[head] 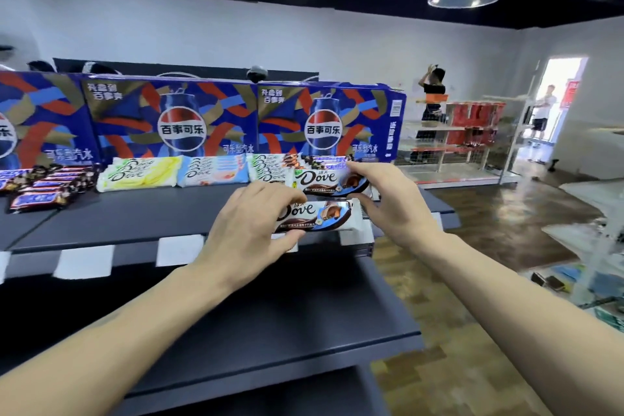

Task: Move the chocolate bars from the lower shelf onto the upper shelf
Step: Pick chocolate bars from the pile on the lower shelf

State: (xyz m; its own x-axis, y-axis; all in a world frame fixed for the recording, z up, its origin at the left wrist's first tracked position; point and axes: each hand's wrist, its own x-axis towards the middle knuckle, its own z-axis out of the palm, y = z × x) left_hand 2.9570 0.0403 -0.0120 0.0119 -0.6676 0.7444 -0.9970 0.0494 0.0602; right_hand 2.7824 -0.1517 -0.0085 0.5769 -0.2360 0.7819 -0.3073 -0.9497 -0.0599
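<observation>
My left hand [251,223] grips a white and blue Dove chocolate bar [324,215] by its left end, just above the front of the upper shelf [141,219]. My right hand [388,203] pinches a second Dove bar [320,179] by its right end, a little further back over the same shelf. Rows of Dove bars lie along the back: yellow [141,172], light blue [212,169] and green-white [270,165]. Dark Snickers-type bars [47,184] lie at the left. The lower shelf [287,321] shows a bare dark surface below my forearms.
Large blue Pepsi cartons [209,121] stand behind the bars along the upper shelf's back. White price-tag holders [84,262] line its front edge. To the right are a wooden floor, a wire rack [466,138] with red goods, and two people standing far off near a doorway.
</observation>
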